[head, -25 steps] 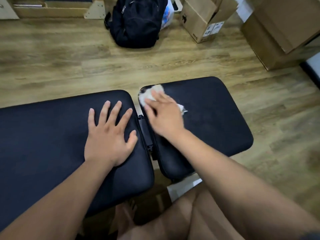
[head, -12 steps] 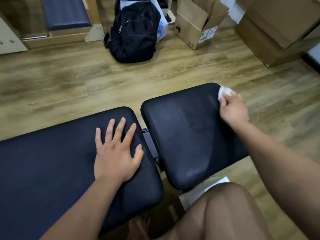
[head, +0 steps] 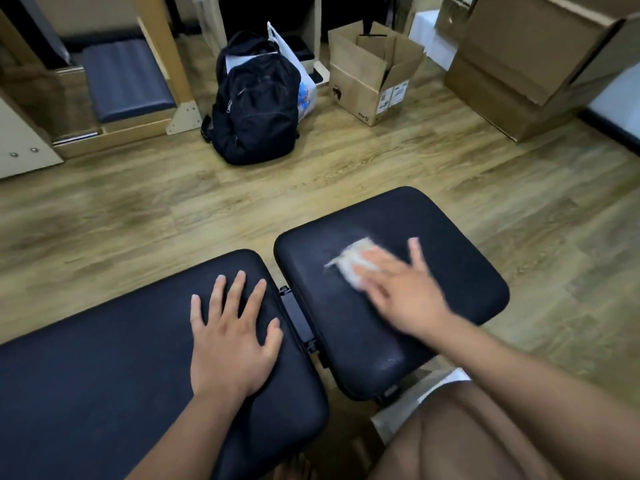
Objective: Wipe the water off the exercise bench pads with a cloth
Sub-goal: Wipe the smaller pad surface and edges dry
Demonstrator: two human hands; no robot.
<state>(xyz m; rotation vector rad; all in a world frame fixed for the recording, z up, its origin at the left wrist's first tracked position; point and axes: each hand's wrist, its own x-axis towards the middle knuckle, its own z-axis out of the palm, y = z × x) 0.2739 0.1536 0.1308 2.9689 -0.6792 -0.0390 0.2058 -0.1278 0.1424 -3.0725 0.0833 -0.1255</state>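
Two black bench pads lie side by side with a narrow hinge gap between them. On the long pad (head: 104, 375) at the left, my left hand (head: 232, 337) rests flat with fingers spread, near the pad's right end. The short seat pad (head: 450, 230) is at the right. My right hand (head: 398, 289), blurred with motion, presses a small white cloth (head: 349, 259) flat onto the middle of the seat pad; its fingers look straight and cover the cloth's right part. Faint wet specks show near the seat pad's near edge.
Wood-look floor lies beyond the bench. A black backpack (head: 256, 105) with a plastic bag stands at the back middle, an open cardboard box (head: 370, 81) to its right, larger boxes (head: 526, 64) at the far right. My bare knee (head: 467, 434) is below the seat pad.
My right hand has swept the cloth from the seat pad's far right corner back left to its middle. Earlier it was at the pad's left corner. The left hand stays put.
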